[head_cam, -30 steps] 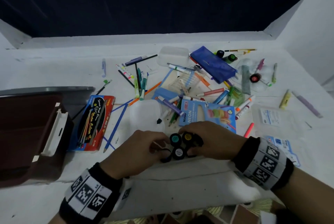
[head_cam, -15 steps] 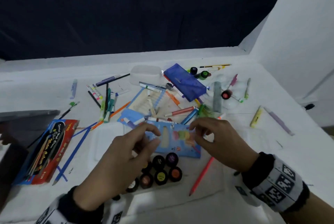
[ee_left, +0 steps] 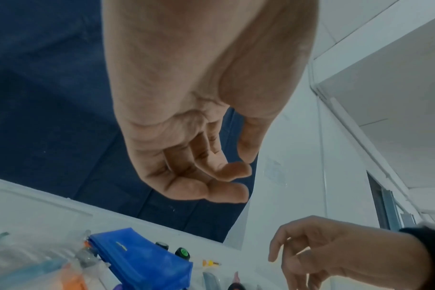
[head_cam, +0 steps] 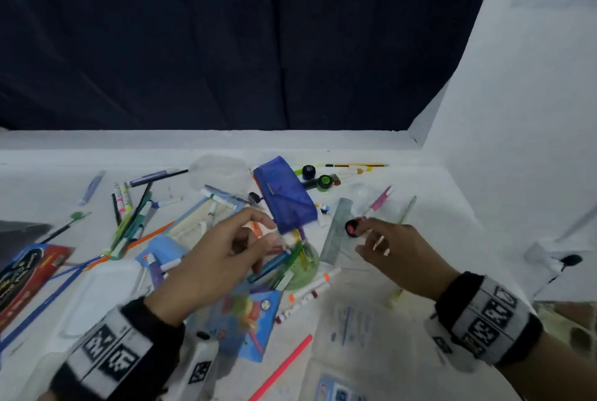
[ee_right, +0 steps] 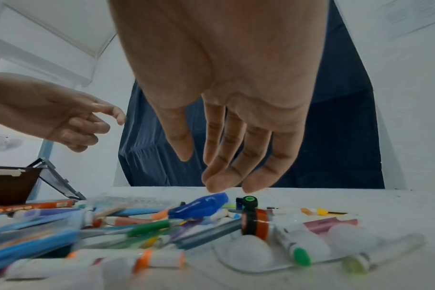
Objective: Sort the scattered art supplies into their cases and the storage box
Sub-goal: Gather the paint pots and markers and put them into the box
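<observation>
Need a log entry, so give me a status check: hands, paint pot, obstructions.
Both hands empty: left hand and right hand open. Red paint pot lies just off right fingertips. Ruler and markers crowd it.

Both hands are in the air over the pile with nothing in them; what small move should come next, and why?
Probably lower the right hand and pinch the red paint pot. The pot lies loose on its side by the grey ruler, just beyond the open fingertips, and nothing covers it. The left hand hovers empty too.
</observation>
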### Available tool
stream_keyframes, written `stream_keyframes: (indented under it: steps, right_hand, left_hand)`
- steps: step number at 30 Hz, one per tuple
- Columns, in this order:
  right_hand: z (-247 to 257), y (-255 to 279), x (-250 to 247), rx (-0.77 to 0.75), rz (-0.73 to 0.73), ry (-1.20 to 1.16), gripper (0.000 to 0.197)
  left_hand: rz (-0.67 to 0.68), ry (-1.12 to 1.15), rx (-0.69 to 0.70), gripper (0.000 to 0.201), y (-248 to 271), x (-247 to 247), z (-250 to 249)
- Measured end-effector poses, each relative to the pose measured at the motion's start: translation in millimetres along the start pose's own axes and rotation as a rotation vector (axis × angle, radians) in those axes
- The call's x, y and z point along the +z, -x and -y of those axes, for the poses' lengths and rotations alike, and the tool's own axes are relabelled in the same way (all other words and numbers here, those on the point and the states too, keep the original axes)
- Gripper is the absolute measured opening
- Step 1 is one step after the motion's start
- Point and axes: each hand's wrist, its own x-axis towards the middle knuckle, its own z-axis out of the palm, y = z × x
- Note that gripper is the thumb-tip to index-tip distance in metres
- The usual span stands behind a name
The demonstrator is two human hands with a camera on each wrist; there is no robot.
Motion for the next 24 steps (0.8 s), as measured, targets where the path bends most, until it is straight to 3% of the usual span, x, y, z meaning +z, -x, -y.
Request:
stream_keyframes:
  steps: [5, 13, 18, 24]
  right_hand:
    - [-31, -54, -13, 0.056, 0.124, -0.012, 0.017]
    - [-51, -97, -10, 0.055, 0.354, 0.224, 0.039]
    - [-59, -104, -4, -0.037, 0.374, 0.276, 0.025]
    - [-65, -108, -12, -0.072, 0.319, 0.176, 0.032]
  left_hand:
    - [-0.021, -0.082, -0.057, 0.007, -92, 24, 7]
    - [0.028, -0.348, -0.007, 0.023, -212, 67, 24]
    - [0.107, -0.56, -0.001, 0.04, -252, 84, 31]
    - [0.152, -0.711, -0.004, 0.013, -272, 94, 38]
